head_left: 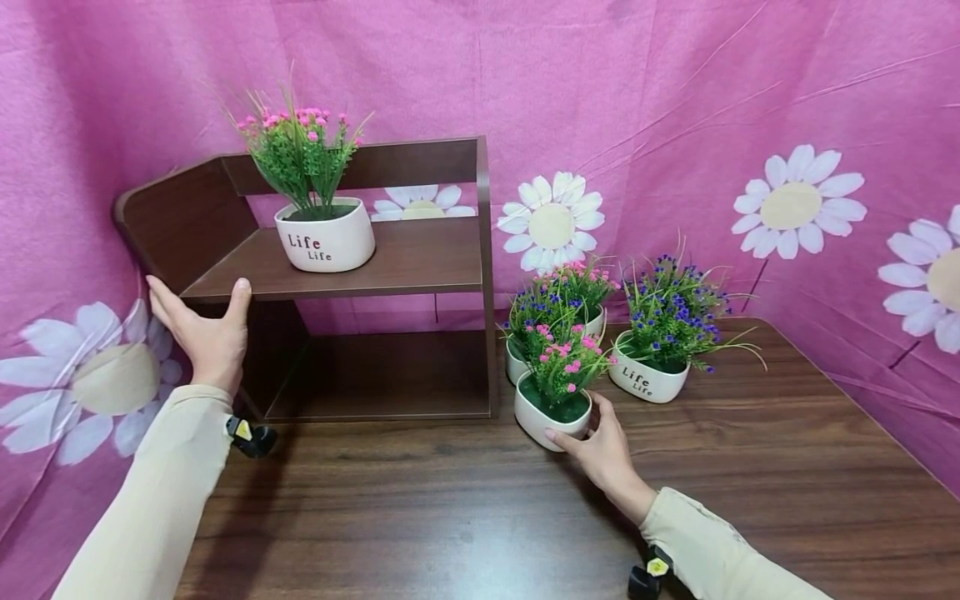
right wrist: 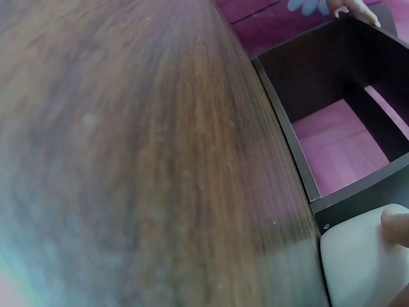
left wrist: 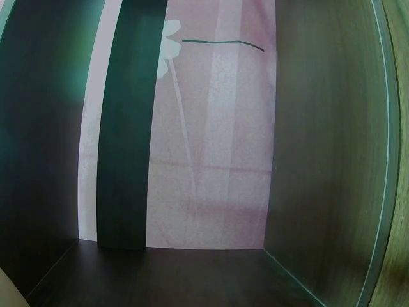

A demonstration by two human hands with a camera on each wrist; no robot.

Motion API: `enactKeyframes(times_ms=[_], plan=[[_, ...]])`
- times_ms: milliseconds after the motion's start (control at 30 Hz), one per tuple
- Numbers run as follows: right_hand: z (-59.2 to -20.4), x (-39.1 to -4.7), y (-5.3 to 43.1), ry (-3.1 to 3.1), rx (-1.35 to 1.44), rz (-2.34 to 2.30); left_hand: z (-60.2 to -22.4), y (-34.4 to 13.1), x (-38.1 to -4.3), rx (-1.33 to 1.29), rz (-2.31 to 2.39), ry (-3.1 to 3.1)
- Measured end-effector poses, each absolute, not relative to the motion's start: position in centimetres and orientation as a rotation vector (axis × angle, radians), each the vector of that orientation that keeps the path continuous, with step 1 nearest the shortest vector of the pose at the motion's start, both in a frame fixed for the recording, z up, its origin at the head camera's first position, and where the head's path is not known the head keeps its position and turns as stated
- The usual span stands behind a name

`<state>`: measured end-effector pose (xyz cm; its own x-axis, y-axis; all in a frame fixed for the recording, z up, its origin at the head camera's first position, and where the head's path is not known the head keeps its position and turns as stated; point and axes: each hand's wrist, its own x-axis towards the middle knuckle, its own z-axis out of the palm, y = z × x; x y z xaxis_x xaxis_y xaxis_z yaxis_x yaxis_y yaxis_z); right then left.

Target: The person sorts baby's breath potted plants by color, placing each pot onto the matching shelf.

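My right hand [head_left: 603, 450] grips a small white flowerpot [head_left: 551, 421] of pink artificial flowers, thumb on its front and fingers round its right side. In the right wrist view, that white pot [right wrist: 364, 262] shows close beside the shelf's end, a thumb on it. At the left, my left hand [head_left: 213, 337] holds the side of a dark brown two-tier desk shelf [head_left: 405, 292], thumb up at the board's front edge and fingers on the outer side. A white "Life" pot [head_left: 326, 242] with pink flowers stands on the upper tier.
Right of the shelf, a "Life" pot [head_left: 651, 379] with blue flowers stands on the wooden table [head_left: 420, 508]. Two more potted plants, one with blue flowers [head_left: 543, 308] and one with pink [head_left: 588, 283], stand behind the gripped pot. A pink daisy-print cloth [head_left: 660, 100] hangs behind.
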<state>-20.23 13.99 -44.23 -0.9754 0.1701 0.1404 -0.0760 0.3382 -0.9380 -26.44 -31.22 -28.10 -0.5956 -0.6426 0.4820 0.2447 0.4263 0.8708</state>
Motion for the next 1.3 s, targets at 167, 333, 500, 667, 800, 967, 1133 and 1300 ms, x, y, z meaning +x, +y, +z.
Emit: enactKeyframes(times_ms=[167,333,500,667,800,967,1133,1300], plan=[[-44.0,-20.1,14.1,-2.358,-0.088,1.742,-28.2,-31.3,-26.4,0.343,-1.288,-1.821],[-43.6,-19.8,14.2,-2.355,-0.071,1.762,-28.2,-31.4,-26.4,0.343,-1.292,-1.823],[-42.8,-19.1,13.9,-2.338,-0.004,1.805,-28.3,-31.5,-26.4,0.343,-1.301,-1.814],[-41.9,-18.2,13.3,-2.325,0.113,1.804,-28.2,-31.6,-26.5,0.35,-1.3,-1.817],[-41.0,-17.4,12.5,-2.313,0.222,1.788,-28.2,-31.6,-26.6,0.351,-1.297,-1.815],[-39.9,-16.6,11.4,-2.304,0.333,1.754,-28.1,-31.5,-26.5,0.353,-1.307,-1.823],[-38.9,-16.0,10.1,-2.291,0.442,1.713,-27.9,-31.3,-26.3,0.361,-1.319,-1.837],[-37.3,-15.7,8.6,-2.254,0.546,1.759,-27.8,-31.2,-26.4,0.357,-1.315,-1.835]])
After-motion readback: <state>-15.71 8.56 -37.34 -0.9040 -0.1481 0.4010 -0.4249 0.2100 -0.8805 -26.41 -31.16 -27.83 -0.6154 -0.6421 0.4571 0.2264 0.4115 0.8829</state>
